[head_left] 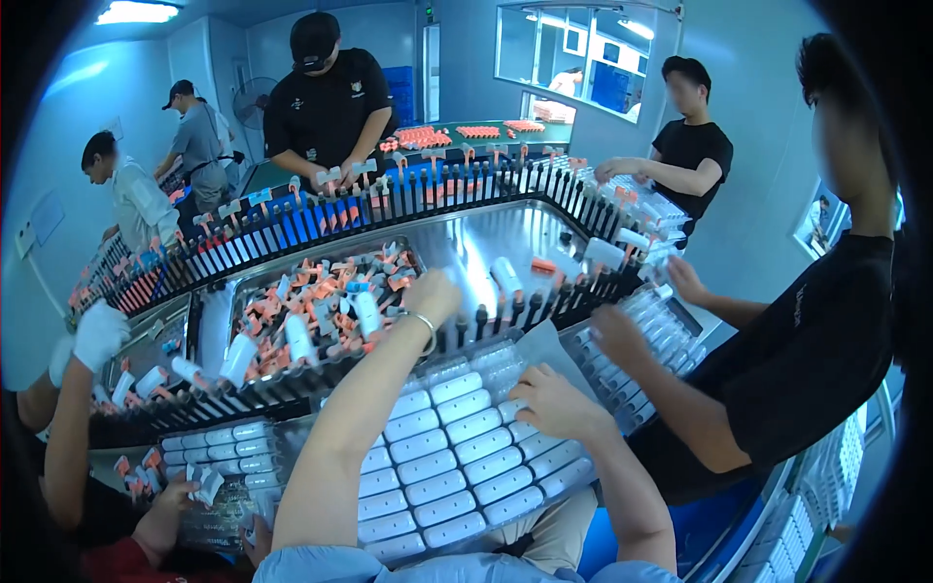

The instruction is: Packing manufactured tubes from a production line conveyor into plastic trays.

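A clear plastic tray with rows of white oblong plastic casings lies before me. My right hand is over the tray's far right part, fingers bent and closed around the end of a white casing. My left hand, with a bangle on its wrist, reaches past the tray to the near row of black upright holders. It is smeared by motion, and its fingers are mostly hidden. White casings on holders stand nearby, one left of that hand, another to its right.
Beyond the holders is a metal tray with a heap of orange and grey clips. The holder line loops around it. A co-worker's hands move close on the right; a gloved hand is on the left. More people stand across.
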`<act>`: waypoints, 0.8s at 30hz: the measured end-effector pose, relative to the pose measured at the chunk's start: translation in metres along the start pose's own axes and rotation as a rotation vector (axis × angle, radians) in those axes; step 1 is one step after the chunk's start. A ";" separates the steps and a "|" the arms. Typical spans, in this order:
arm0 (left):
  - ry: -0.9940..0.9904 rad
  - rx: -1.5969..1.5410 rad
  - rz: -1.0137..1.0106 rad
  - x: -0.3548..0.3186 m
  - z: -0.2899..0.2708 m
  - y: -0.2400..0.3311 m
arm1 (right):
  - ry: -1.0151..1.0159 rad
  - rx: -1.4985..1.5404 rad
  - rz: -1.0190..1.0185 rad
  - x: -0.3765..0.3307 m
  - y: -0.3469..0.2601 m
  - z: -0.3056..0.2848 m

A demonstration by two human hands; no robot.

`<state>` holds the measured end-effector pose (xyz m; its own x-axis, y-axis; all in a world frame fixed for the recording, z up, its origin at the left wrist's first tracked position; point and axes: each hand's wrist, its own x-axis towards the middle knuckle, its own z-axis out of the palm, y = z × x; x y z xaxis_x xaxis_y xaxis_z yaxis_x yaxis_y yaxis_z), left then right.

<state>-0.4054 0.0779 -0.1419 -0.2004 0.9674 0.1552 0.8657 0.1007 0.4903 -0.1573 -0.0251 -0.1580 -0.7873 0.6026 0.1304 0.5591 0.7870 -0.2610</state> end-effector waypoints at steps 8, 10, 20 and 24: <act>0.130 0.048 -0.128 -0.019 -0.036 -0.046 | 0.138 0.211 0.227 -0.001 -0.027 -0.024; 0.348 0.246 0.006 -0.042 -0.036 -0.052 | 0.246 0.284 0.224 0.000 -0.015 -0.019; 0.108 0.086 0.673 -0.143 -0.002 -0.040 | 0.345 0.704 0.300 0.010 0.006 0.016; -0.082 0.176 0.612 -0.136 -0.004 -0.039 | 0.305 0.737 0.397 0.012 -0.010 0.010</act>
<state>-0.4137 -0.0589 -0.1787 0.3834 0.8760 0.2925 0.8761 -0.4452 0.1851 -0.1747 -0.0277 -0.1631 -0.4084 0.9047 0.1211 0.3842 0.2908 -0.8762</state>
